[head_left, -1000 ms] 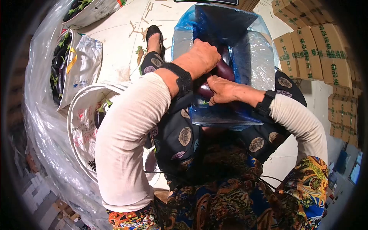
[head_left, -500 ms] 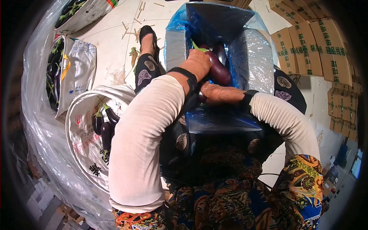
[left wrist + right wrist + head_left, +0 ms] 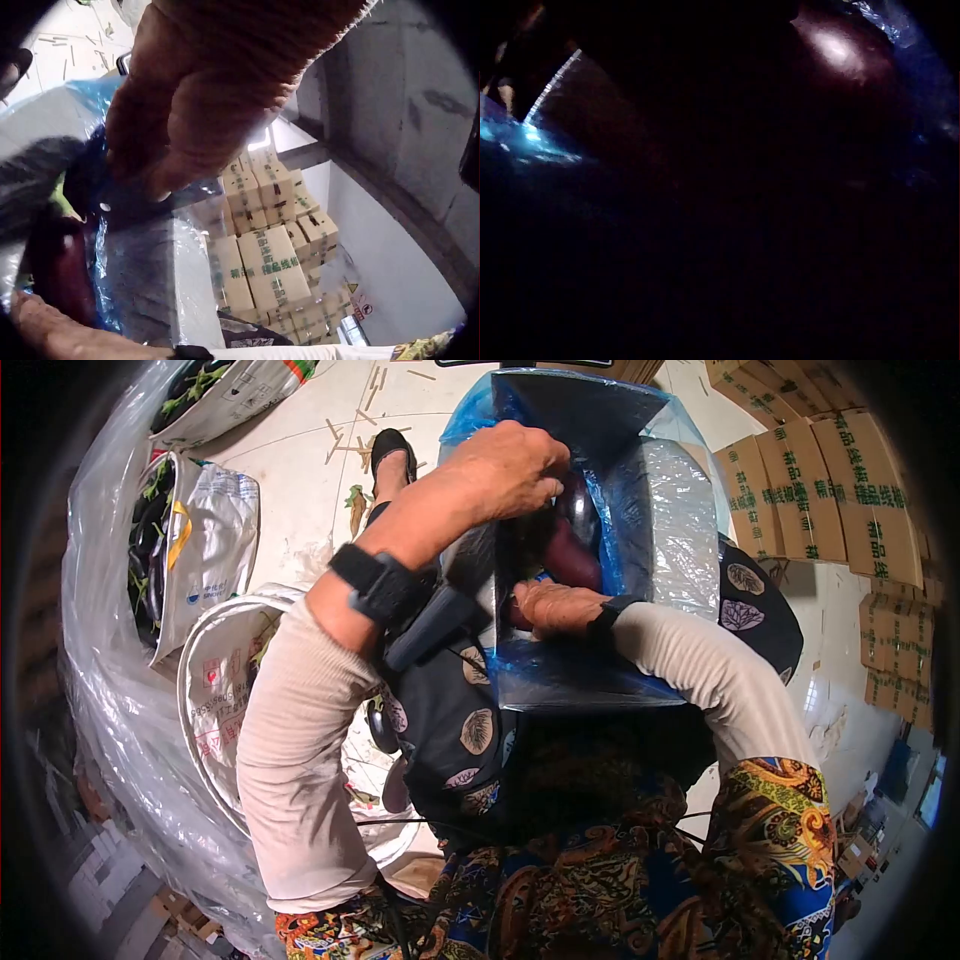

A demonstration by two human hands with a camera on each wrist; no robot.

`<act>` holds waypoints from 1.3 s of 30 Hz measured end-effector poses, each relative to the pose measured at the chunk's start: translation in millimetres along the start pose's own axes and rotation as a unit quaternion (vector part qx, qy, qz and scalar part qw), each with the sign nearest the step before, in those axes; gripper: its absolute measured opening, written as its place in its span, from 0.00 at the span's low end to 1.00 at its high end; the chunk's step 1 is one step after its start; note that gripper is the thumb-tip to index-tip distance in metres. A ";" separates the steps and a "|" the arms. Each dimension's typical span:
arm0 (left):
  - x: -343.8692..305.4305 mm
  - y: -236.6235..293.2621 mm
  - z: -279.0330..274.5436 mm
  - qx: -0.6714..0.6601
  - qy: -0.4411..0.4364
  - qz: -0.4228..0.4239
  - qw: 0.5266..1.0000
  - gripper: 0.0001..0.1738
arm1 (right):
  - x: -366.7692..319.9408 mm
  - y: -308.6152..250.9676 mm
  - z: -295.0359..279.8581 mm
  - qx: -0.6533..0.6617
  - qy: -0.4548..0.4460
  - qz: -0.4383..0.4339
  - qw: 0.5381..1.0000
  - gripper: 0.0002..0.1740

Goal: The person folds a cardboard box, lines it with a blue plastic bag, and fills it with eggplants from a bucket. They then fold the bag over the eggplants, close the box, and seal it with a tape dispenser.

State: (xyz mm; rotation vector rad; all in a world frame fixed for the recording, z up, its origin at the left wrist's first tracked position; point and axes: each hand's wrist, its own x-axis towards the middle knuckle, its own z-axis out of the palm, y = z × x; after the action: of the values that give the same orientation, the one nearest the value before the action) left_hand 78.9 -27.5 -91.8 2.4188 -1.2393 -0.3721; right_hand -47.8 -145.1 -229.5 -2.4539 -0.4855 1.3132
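A box with a blue plastic liner [image 3: 612,510] stands between the person's knees. A glossy purple eggplant [image 3: 575,555] lies in it, with a darker one [image 3: 581,500] behind. My left hand [image 3: 515,465] hovers over the box's far left side, its fingers bent loosely downward; the left wrist view shows nothing in them. Down in the box, my right hand [image 3: 560,608] lies low beside the purple eggplant, fingers hidden; I cannot tell whether it grips anything. The right wrist view is nearly black, apart from a shiny eggplant [image 3: 840,52] and some liner.
Printed cardboard boxes [image 3: 860,500] are stacked at the right. On the left stand a round white sack [image 3: 215,700] and another white bag [image 3: 225,530] beside dark eggplants [image 3: 148,560]. Clear plastic sheeting [image 3: 110,700] runs along the left edge. Small sticks [image 3: 345,445] litter the floor.
My left hand has risen and moved toward the box's far side, off the green-stalked eggplant it was at half a second ago. My right hand stays low in the box.
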 end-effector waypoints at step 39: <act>-267.3 -53.5 59.4 -0.542 0.302 -0.383 0.684 0.14 | -26.0 -2.9 -47.2 0.156 0.082 0.090 0.980 0.69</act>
State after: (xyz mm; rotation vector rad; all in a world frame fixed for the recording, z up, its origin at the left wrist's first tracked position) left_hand -60.0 206.2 -154.5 1.5536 0.3576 -0.3261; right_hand -22.0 -159.3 -184.2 -2.3521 -0.0127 1.1388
